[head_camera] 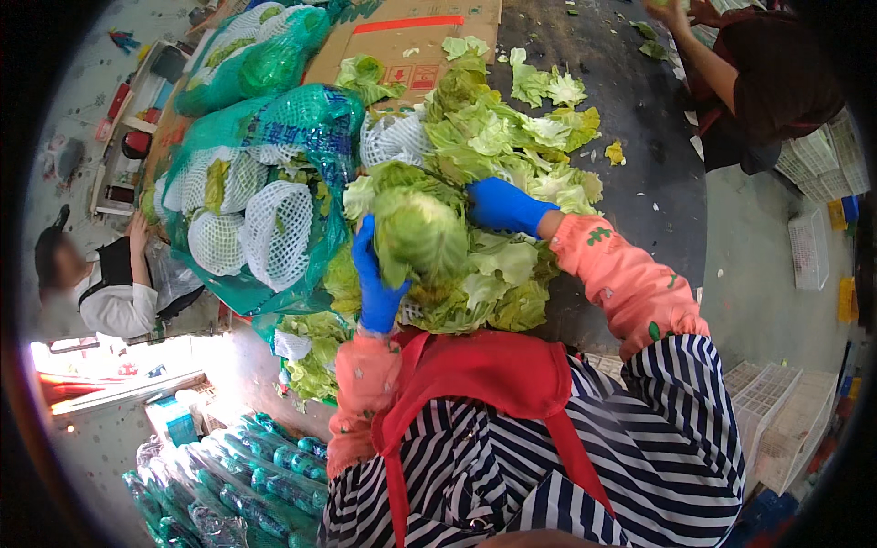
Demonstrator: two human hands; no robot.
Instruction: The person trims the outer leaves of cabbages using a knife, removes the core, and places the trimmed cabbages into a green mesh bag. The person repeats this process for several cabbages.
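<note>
A round green lettuce head (423, 233) sits in front of me above a heap of loose leaves. My left hand (378, 281), in a blue glove, cups it from the left and below, thumb and fingers spread around its side. On the far right side of the head is my right hand (510, 205), also gloved in blue; leaves hide its fingertips, so its grip cannot be made out. Torn outer leaves (503, 137) are piled beyond and under both hands. A white foam net sleeve (394, 139) shows just behind the head.
Left of the heap, a green mesh bag (322, 240) holds several heads in white foam nets; another filled bag (257, 61) lies beyond. Flattened cardboard (411, 48) covers part of the dark table (658, 226). People (774, 75) stand at both sides. White crates (781, 418) stand at right.
</note>
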